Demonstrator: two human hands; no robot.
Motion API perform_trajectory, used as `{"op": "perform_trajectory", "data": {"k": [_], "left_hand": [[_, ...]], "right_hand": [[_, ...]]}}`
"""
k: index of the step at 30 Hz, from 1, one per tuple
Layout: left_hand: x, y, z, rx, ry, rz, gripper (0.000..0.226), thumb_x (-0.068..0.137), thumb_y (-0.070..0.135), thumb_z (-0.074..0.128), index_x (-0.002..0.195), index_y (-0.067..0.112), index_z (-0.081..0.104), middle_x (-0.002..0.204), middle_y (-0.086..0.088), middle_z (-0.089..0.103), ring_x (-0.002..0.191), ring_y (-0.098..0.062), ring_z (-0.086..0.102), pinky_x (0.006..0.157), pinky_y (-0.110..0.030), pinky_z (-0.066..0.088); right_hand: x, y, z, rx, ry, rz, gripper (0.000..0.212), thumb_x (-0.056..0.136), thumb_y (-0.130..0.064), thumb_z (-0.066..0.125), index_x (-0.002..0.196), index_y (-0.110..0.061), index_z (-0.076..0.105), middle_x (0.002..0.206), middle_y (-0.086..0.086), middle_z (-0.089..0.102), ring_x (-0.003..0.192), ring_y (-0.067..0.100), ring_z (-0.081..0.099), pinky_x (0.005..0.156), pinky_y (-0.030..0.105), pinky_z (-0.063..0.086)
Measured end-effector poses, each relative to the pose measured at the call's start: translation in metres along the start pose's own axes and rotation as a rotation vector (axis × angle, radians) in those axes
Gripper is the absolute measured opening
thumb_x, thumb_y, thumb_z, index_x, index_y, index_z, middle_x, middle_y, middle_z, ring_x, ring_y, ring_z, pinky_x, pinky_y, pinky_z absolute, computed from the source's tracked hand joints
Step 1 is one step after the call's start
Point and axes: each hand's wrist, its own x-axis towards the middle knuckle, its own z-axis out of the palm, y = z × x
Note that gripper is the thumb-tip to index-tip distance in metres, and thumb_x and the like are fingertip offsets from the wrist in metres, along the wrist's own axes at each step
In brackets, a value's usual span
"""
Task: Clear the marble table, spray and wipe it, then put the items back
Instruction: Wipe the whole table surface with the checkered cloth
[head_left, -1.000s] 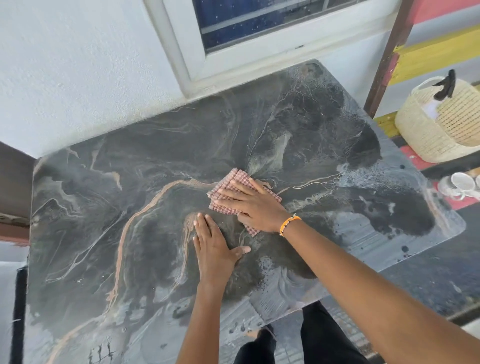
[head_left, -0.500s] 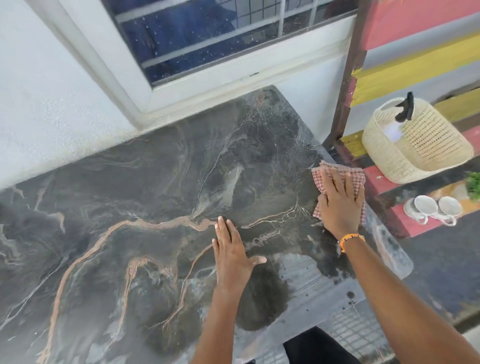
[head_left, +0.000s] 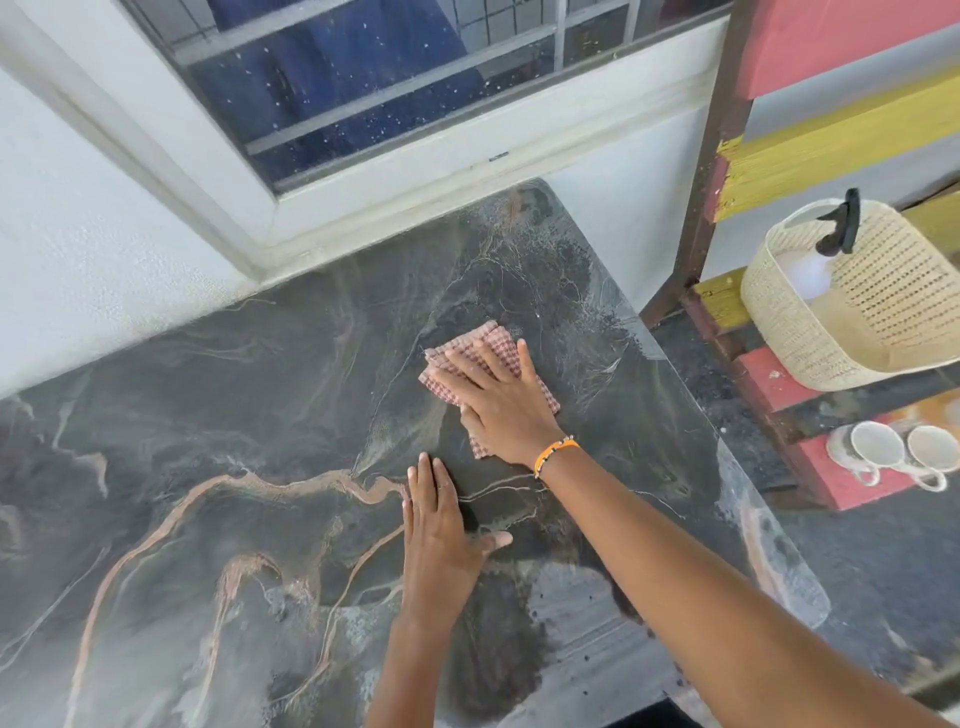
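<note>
The dark marble table (head_left: 218, 426) with orange and white veins fills most of the view, its top bare. My right hand (head_left: 498, 400) lies flat, fingers spread, pressing a folded pink checked cloth (head_left: 485, 340) onto the table's far right part. An orange bracelet circles that wrist. My left hand (head_left: 441, 530) rests palm down on the marble just nearer to me, fingers together, holding nothing. A spray bottle with a black trigger (head_left: 839, 223) stands in a cream woven basket (head_left: 872, 322) on the shelf to the right.
A white wall and window frame run along the table's far edge. To the right stands a red and yellow wooden shelf (head_left: 779, 379) with two white cups (head_left: 904, 452) on a lower board. Dark floor lies between table and shelf.
My right hand has slid the cloth from the table's right edge back inward and toward the wall. My left hand has stayed flat at about the same spot.
</note>
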Motion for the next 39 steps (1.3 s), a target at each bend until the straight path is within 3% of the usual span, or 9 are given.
{"op": "perform_trajectory", "data": {"k": [7, 10, 12, 14, 18, 23, 32, 35, 39], "left_hand": [[0.025, 0.02, -0.002, -0.032, -0.051, 0.007, 0.109, 0.077, 0.048, 0.064, 0.146, 0.012, -0.013, 0.155, -0.001, -0.022, 0.142, -0.021, -0.02, 0.117, -0.041, -0.004], [0.026, 0.016, 0.001, 0.008, -0.04, 0.002, 0.112, 0.073, 0.061, 0.056, 0.144, 0.012, -0.016, 0.153, -0.001, -0.026, 0.141, -0.021, -0.022, 0.117, -0.039, -0.004], [0.025, 0.013, 0.002, 0.025, -0.032, 0.001, 0.117, 0.062, 0.077, 0.035, 0.143, 0.012, -0.019, 0.147, 0.002, -0.032, 0.137, -0.017, -0.028, 0.117, -0.037, -0.004], [0.026, 0.011, 0.003, 0.053, -0.023, -0.002, 0.121, 0.053, 0.082, 0.022, 0.141, 0.012, -0.022, 0.143, 0.004, -0.036, 0.133, -0.016, -0.03, 0.117, -0.037, -0.004], [0.03, 0.012, 0.006, 0.067, -0.016, -0.025, 0.116, 0.072, 0.062, 0.058, 0.141, 0.014, -0.022, 0.143, 0.007, -0.034, 0.138, -0.017, -0.027, 0.115, -0.035, -0.009], [0.045, 0.019, -0.002, 0.079, 0.04, 0.006, 0.105, 0.079, 0.062, 0.05, 0.144, 0.015, -0.018, 0.152, 0.005, -0.025, 0.132, -0.01, -0.032, 0.112, -0.031, -0.014], [0.1, 0.035, -0.022, 0.074, 0.001, -0.015, 0.111, 0.074, 0.065, 0.051, 0.145, 0.007, -0.012, 0.155, -0.006, -0.019, 0.143, -0.022, -0.017, 0.117, -0.039, -0.003], [0.104, 0.037, -0.022, 0.08, -0.009, -0.031, 0.113, 0.072, 0.064, 0.05, 0.145, 0.006, -0.012, 0.155, -0.007, -0.021, 0.143, -0.024, -0.017, 0.117, -0.041, -0.001], [0.105, 0.036, -0.021, 0.127, -0.022, -0.054, 0.113, 0.07, 0.068, 0.044, 0.144, 0.005, -0.015, 0.154, -0.008, -0.023, 0.143, -0.025, -0.018, 0.117, -0.041, -0.001]], "right_hand": [[-0.019, 0.106, -0.025, 0.004, 0.134, 0.486, 0.056, 0.091, -0.029, 0.033, 0.145, -0.035, 0.02, 0.157, -0.005, 0.02, 0.145, 0.026, 0.014, 0.114, 0.059, 0.009], [-0.053, 0.099, -0.018, 0.043, 0.209, 0.669, 0.058, 0.09, -0.027, 0.037, 0.145, -0.033, 0.021, 0.156, 0.0, 0.024, 0.142, 0.03, 0.02, 0.114, 0.058, 0.013], [-0.068, 0.076, -0.008, 0.074, 0.21, 0.725, 0.059, 0.09, -0.027, 0.039, 0.146, -0.03, 0.02, 0.155, 0.004, 0.025, 0.143, 0.034, 0.018, 0.112, 0.06, 0.01], [-0.069, 0.05, -0.002, 0.046, 0.193, 0.656, 0.06, 0.09, -0.026, 0.041, 0.147, -0.027, 0.023, 0.155, 0.005, 0.026, 0.142, 0.035, 0.02, 0.112, 0.06, 0.008], [-0.03, 0.012, 0.005, 0.031, 0.096, 0.274, 0.059, 0.091, -0.03, 0.035, 0.147, -0.03, 0.018, 0.158, -0.002, 0.017, 0.146, 0.029, 0.011, 0.113, 0.056, 0.004], [0.052, 0.022, -0.005, 0.02, -0.031, -0.048, 0.058, 0.093, -0.029, 0.035, 0.147, -0.036, 0.015, 0.157, -0.009, 0.016, 0.146, 0.024, 0.01, 0.115, 0.054, 0.002], [0.075, 0.135, -0.033, 0.046, 0.128, 0.396, 0.055, 0.095, -0.027, 0.032, 0.147, -0.034, 0.014, 0.159, -0.005, 0.012, 0.146, 0.027, 0.007, 0.117, 0.056, 0.006], [0.052, 0.131, -0.028, 0.079, 0.2, 0.553, 0.058, 0.092, -0.025, 0.034, 0.147, -0.032, 0.017, 0.158, -0.001, 0.016, 0.144, 0.03, 0.014, 0.115, 0.056, 0.013], [0.038, 0.092, -0.012, 0.063, 0.18, 0.609, 0.06, 0.091, -0.028, 0.034, 0.148, -0.027, 0.015, 0.158, 0.004, 0.017, 0.144, 0.035, 0.011, 0.113, 0.059, 0.004]]}}
